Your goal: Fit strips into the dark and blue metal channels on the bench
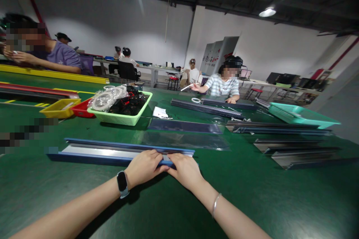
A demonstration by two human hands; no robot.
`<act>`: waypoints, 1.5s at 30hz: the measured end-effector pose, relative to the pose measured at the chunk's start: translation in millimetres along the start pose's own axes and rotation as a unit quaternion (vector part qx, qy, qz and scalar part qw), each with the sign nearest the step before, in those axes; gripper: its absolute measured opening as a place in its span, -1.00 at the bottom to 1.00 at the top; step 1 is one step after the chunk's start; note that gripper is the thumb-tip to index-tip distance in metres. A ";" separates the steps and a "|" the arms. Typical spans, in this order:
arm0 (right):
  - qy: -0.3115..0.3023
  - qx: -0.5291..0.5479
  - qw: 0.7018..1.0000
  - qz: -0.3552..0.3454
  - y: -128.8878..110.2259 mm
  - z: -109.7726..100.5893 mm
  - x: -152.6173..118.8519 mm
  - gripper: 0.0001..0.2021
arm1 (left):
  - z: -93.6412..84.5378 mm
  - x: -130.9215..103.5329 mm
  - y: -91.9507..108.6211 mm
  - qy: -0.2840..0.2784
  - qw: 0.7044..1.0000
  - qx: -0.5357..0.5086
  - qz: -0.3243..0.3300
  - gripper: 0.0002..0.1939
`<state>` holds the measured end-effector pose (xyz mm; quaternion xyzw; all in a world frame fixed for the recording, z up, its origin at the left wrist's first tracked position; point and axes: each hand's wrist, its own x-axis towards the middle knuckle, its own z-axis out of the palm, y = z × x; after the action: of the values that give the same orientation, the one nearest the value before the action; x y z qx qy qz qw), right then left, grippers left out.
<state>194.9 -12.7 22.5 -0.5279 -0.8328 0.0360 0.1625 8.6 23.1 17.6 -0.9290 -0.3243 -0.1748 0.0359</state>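
A long blue channel with a pale silvery strip along its inside, a profile (89,157), lies lengthwise across the green table in front of me. My left hand (143,167) grips its near wall towards the right end, fingers curled inside and thumb on the outer side. Right beside it, my right hand (185,170) holds the same wall in a like way. Both thumbs almost meet. The fingertips are partly hidden inside the channel. Just beyond the channel lie a clear plastic sheet (185,141) and a dark flat strip (185,126).
A light green basket (120,118) holds tape rolls and black parts, beside red (84,109) and yellow trays (57,110). Several dark profiles (305,157) lie at right, near a turquoise basket (304,115). Across the table a person in a striped shirt (221,86) holds a white stick.
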 end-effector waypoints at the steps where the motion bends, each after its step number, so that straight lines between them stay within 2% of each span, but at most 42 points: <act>1: 0.001 0.000 1.000 -0.001 0.3 0.5 -0.1 -0.67 | 0.0 -0.6 0.1 0.002 1.000 -0.004 0.003 -0.66; 5: 0.008 -0.003 1.000 -0.004 1.7 2.9 -0.4 -0.66 | 0.3 0.4 1.2 -0.014 1.000 -0.016 0.022 -0.68; 11: 0.010 -0.015 1.000 -0.001 4.3 6.2 -1.7 -0.68 | 0.9 3.9 2.3 -0.025 1.000 -0.011 -0.004 -0.72; 21: 0.024 -0.053 0.997 0.047 -0.7 11.3 -1.3 -0.87 | -1.6 4.5 6.3 -0.014 0.999 0.017 -0.031 -0.66; 26: -0.006 -0.025 1.000 -0.009 5.7 -0.7 -1.5 -0.82 | -1.3 3.2 6.2 -0.017 0.999 0.016 -0.035 -0.65; 32: -0.027 -0.024 0.999 -0.021 9.2 -9.3 -1.8 -0.77 | -1.1 0.6 4.9 -0.012 1.000 0.013 -0.023 -0.66; 39: -0.031 -0.015 0.999 -0.034 10.9 -11.0 -3.2 -0.65 | -2.1 0.0 3.4 -0.009 1.000 0.008 -0.013 -0.67; 45: -0.017 -0.032 0.999 -0.037 15.7 -6.5 2.2 -0.68 | -2.6 4.9 0.3 -0.015 1.000 0.015 -0.023 -0.64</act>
<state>209.7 -4.6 25.4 -0.5007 -0.8552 0.0121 0.1331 11.6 25.3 21.7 -0.9233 -0.3483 -0.1564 0.0412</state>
